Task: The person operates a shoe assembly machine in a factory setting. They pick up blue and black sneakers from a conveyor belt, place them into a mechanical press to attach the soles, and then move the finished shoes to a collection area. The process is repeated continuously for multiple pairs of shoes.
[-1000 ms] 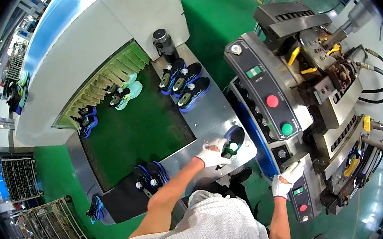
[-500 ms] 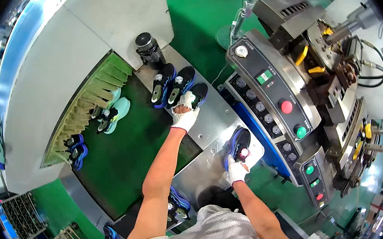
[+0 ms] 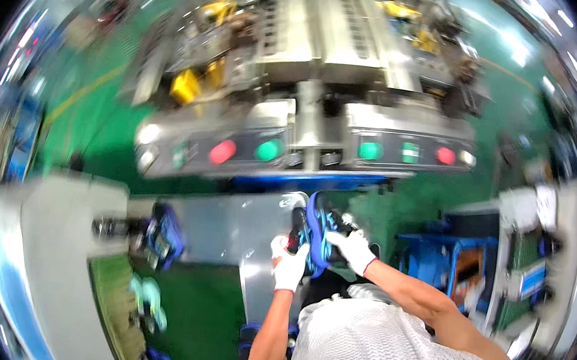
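Observation:
In front of my body, two black-and-blue sports shoes are held close side by side. My left hand (image 3: pixel 288 266), in a white glove, is closed on the left shoe (image 3: pixel 297 227), which has a small red spot near the fingers. My right hand (image 3: pixel 353 250), also gloved in white, grips the right shoe (image 3: pixel 316 231), tilted so its blue-purple sole edge faces the other shoe. Both shoes are near the right end of a metal worktop (image 3: pixel 221 222). Motion blur hides the exact finger placement.
A machine with a control panel (image 3: pixel 249 151) of red and green buttons stands ahead. More dark-blue shoes (image 3: pixel 166 236) and a dark bottle (image 3: pixel 111 227) are at the worktop's left end. Teal shoes (image 3: pixel 149 302) lie lower left. At right stands a blue cart (image 3: pixel 427 261).
My view has turned right to face the machine. The left hand has lifted its shoe from the row beside the bottle and brought it next to the shoe in my right hand.

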A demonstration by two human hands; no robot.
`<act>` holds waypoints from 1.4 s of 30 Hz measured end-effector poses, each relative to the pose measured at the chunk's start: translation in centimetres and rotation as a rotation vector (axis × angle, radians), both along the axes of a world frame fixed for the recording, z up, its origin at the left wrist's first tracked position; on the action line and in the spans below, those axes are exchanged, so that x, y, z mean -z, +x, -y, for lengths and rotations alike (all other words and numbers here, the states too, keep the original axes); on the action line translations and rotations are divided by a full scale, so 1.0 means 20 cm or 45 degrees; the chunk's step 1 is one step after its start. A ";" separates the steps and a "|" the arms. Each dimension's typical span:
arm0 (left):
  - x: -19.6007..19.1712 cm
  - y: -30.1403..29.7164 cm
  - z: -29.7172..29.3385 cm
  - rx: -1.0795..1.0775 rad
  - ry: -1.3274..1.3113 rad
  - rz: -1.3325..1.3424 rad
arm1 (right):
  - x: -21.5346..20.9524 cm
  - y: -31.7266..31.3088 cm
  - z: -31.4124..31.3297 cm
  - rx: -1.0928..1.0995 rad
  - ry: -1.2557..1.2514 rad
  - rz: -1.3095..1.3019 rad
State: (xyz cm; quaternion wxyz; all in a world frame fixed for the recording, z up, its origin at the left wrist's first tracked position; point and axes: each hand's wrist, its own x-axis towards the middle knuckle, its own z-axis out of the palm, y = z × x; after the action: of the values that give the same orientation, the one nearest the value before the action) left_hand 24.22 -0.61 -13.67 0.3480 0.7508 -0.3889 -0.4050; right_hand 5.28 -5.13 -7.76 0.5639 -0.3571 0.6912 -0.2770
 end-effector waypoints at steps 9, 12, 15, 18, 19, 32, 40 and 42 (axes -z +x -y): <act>-0.76 -1.18 0.21 1.030 -0.200 -0.097 | -0.48 -1.16 -0.62 1.158 -0.047 0.234; -0.93 -1.67 0.21 1.347 -0.411 -0.171 | -0.78 -1.46 -0.85 1.523 -0.447 0.400; -1.15 -2.17 0.18 1.565 -0.422 -0.207 | -0.81 -1.75 -1.12 1.978 -0.546 -0.210; -1.31 -2.71 0.16 1.764 -0.557 -0.228 | -0.97 -2.08 -1.38 2.010 -0.342 -0.762; -1.36 -2.90 0.12 1.838 -0.586 -0.240 | -0.92 -2.20 -1.49 2.032 -0.357 -0.934; -1.02 -3.98 -0.04 2.137 -0.736 -0.141 | -0.74 -3.15 -1.57 1.748 0.059 -1.617; -0.36 -2.04 0.39 1.946 -0.050 0.384 | -0.34 -2.23 -0.59 0.772 -0.520 -0.085; -0.15 -1.37 0.42 1.531 0.243 0.641 | -0.02 -2.11 -0.45 0.358 -0.298 -0.103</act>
State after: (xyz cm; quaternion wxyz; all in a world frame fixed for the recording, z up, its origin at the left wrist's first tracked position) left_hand -3.11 -9.02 -10.68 -0.1087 0.5022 -0.7724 -0.3734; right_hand -36.84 3.82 -7.28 0.4459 -0.3312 0.7195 -0.4170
